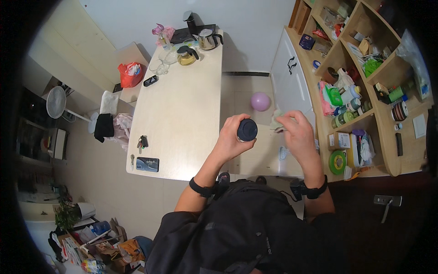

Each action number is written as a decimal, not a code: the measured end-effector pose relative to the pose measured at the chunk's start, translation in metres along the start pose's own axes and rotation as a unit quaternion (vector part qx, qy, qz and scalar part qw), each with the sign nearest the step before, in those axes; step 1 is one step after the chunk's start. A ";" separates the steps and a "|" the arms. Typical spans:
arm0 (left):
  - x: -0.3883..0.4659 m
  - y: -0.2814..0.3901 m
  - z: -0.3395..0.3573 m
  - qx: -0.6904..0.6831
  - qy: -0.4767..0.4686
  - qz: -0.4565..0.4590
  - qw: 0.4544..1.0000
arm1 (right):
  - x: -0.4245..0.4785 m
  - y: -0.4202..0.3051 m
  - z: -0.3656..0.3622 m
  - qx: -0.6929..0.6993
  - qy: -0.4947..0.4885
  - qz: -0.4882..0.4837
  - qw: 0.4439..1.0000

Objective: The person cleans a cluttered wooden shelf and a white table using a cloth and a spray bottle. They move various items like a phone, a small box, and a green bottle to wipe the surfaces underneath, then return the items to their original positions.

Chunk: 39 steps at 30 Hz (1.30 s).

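Observation:
My left hand (pixel 231 139) grips a bottle or jar with a dark round lid (pixel 247 129), seen from straight above, so its body is mostly hidden. My right hand (pixel 297 135) pinches a pale crumpled cloth (pixel 278 120) between thumb and fingers, a short way to the right of the lid and apart from it. Both hands are held over the floor, between the table (pixel 181 113) and the shelf unit (pixel 362 118). Each wrist wears a black strap.
The table bears a phone (pixel 147 164), keys (pixel 139 145), a glass teapot (pixel 186 56) and a steel kettle (pixel 207 39). A purple balloon (pixel 260 101) rests on the floor ahead. Bottles and boxes crowd the shelves at right. Cluttered boxes (pixel 102 243) stand at lower left.

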<state>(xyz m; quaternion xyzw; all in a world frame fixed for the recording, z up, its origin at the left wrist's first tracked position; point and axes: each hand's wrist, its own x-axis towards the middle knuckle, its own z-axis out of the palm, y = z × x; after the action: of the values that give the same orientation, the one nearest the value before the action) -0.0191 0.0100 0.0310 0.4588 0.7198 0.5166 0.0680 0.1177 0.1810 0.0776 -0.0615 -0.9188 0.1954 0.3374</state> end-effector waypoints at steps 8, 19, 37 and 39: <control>0.000 -0.005 0.007 0.021 -0.018 0.059 0.998 | -0.009 -0.018 0.015 -0.030 -0.075 -0.031 0.996; 0.005 -0.002 0.016 0.059 -0.046 0.108 0.991 | 0.016 -0.038 0.016 -0.007 -0.068 -0.047 0.997; 0.008 -0.011 0.007 0.068 -0.040 0.069 0.994 | -0.009 -0.043 0.013 -0.056 -0.155 -0.139 0.977; 0.009 -0.008 -0.001 0.068 -0.029 0.059 0.996 | -0.025 -0.026 0.020 -0.082 -0.128 -0.095 0.984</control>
<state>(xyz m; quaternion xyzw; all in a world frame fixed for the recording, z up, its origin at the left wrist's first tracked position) -0.0293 0.0160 0.0286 0.5188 0.7225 0.4561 0.0271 0.1244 0.1450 0.0596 0.0240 -0.9690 0.0925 0.2280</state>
